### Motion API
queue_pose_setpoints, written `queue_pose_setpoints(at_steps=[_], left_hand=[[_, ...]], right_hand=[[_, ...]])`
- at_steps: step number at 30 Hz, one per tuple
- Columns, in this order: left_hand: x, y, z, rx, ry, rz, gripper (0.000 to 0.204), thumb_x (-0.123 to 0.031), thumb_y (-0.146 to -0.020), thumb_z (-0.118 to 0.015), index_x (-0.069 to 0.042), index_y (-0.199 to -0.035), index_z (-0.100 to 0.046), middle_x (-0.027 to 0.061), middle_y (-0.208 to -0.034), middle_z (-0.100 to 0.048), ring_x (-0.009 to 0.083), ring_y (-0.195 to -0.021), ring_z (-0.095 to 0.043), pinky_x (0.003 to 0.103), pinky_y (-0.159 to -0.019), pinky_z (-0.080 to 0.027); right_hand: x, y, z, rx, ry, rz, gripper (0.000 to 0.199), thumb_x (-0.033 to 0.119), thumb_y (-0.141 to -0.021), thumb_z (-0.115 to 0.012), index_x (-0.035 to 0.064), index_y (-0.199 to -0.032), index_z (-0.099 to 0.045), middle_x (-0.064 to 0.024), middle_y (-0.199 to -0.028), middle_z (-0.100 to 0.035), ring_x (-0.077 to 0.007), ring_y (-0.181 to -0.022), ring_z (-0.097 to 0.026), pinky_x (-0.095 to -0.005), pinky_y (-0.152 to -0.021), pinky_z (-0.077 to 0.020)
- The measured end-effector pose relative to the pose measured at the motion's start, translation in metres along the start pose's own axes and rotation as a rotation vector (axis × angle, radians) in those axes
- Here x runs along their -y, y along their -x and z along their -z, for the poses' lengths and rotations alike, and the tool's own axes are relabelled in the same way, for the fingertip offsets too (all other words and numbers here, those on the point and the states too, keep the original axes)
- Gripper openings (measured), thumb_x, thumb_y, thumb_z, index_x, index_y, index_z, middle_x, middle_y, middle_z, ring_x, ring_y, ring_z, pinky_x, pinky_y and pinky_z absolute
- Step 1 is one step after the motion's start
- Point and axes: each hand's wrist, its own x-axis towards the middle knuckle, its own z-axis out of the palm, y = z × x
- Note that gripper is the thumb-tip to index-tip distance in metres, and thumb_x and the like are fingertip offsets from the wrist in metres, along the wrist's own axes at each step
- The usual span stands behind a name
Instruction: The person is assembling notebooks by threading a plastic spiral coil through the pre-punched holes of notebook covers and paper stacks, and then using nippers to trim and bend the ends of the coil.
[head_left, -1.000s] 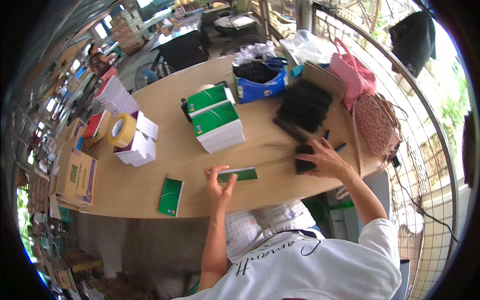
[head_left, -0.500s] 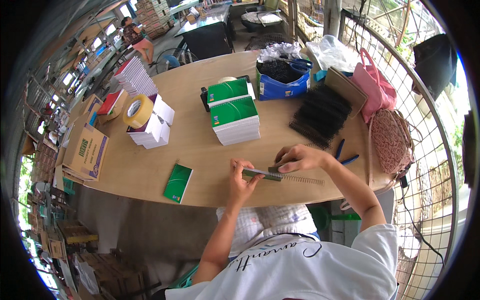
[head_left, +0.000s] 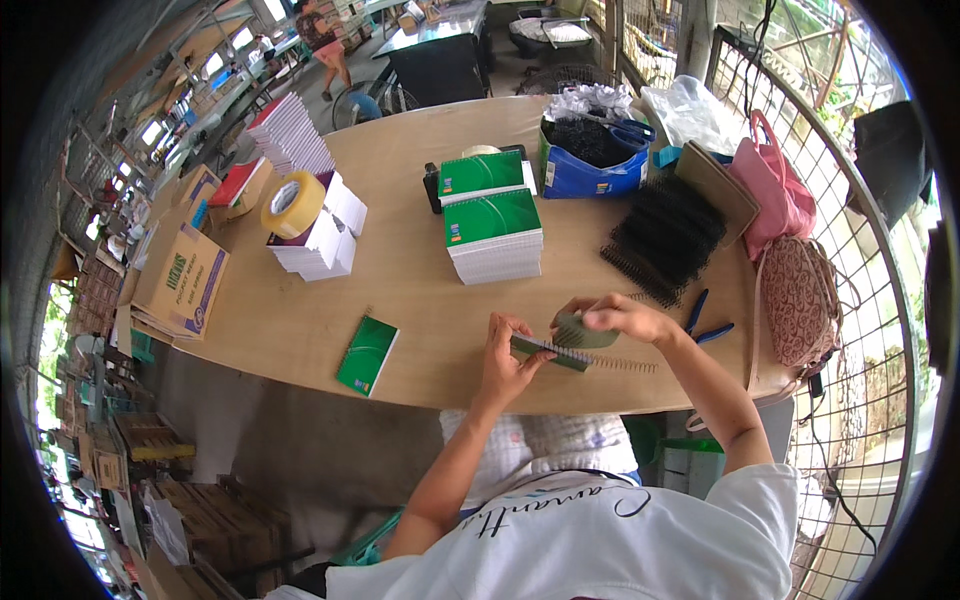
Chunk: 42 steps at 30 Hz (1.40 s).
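My left hand (head_left: 508, 362) pinches a small notebook (head_left: 540, 350) edge-on near the table's front edge, thumb along its side. A wire coil (head_left: 625, 367) runs along the notebook's edge and sticks out past its right end. Above that end, my right hand (head_left: 622, 318) grips a grey-green flat piece (head_left: 585, 333), its kind unclear, tilted and close to the coil. The right fingertips are partly blurred. A green spiral notebook (head_left: 368, 355) with a coil end poking out lies to the left. Beyond my hands stand stacks of green notebooks (head_left: 492, 218).
Black coils (head_left: 665, 240) lie in a heap at right, with blue-handled pliers (head_left: 708, 318) nearer. Behind are a blue container (head_left: 595, 175), a pink bag (head_left: 772, 190) and a patterned bag (head_left: 800, 300). A tape roll (head_left: 293, 205) tops white stacks at left, near a carton (head_left: 180, 280).
The grey-green piece in my right hand has tilted up and shows a broader face. My left hand still pinches the notebook. The whole view has shifted slightly; a person in the background has moved.
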Motion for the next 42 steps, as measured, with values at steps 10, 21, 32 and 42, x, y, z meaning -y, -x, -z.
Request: queue_pose_setpoints(at_steps=[10, 21, 32, 42], left_hand=[[0.012, 0.006, 0.020, -0.033, 0.489, 0.254, 0.037, -0.007, -0.081, -0.077, -0.007, -0.108, -0.052, 0.0037, -0.103, -0.054, 0.0161, -0.099, -0.053, 0.033, -0.088, -0.046], [0.033, 0.005, 0.020, -0.007, 0.596, 0.353, 0.035, 0.013, -0.086, -0.061, -0.007, -0.110, -0.048, 0.0019, -0.096, -0.057, 0.0104, -0.092, -0.059, 0.026, -0.084, -0.052], [0.029, 0.013, 0.034, -0.062, 0.651, 0.429, 0.050, 0.005, -0.085, -0.068, -0.011, -0.126, -0.043, 0.0045, -0.103, -0.059, 0.0104, -0.093, -0.057, 0.025, -0.075, -0.053], [-0.017, -0.002, 0.051, -0.126, 0.652, 0.479, 0.070, 0.006, -0.086, -0.064, -0.012, -0.145, -0.030, 0.0097, -0.104, -0.064, 0.0107, -0.088, -0.060, 0.024, -0.077, -0.050]], right_hand=[[0.003, -0.009, -0.006, -0.179, 0.348, -0.023, 0.050, 0.044, -0.090, -0.061, -0.0042, -0.096, -0.072, -0.0134, -0.121, -0.058, -0.0242, -0.099, -0.059, -0.0354, -0.087, -0.0447], [0.014, -0.026, -0.018, -0.149, 0.613, -0.008, 0.050, 0.044, -0.091, -0.060, -0.0041, -0.095, -0.072, -0.0171, -0.114, -0.063, -0.0303, -0.099, -0.061, -0.0375, -0.089, -0.0464], [0.011, 0.015, -0.010, -0.410, 0.804, 0.174, 0.039, 0.034, -0.087, -0.067, 0.0093, -0.117, -0.068, -0.0180, -0.130, -0.053, -0.0382, -0.118, -0.052, -0.0453, -0.100, -0.0427], [-0.042, 0.185, 0.027, -0.587, 1.194, -0.158, 0.068, 0.003, -0.069, -0.075, 0.0094, -0.133, -0.055, -0.0152, -0.122, -0.052, -0.0360, -0.111, -0.048, -0.0442, -0.095, -0.0403]])
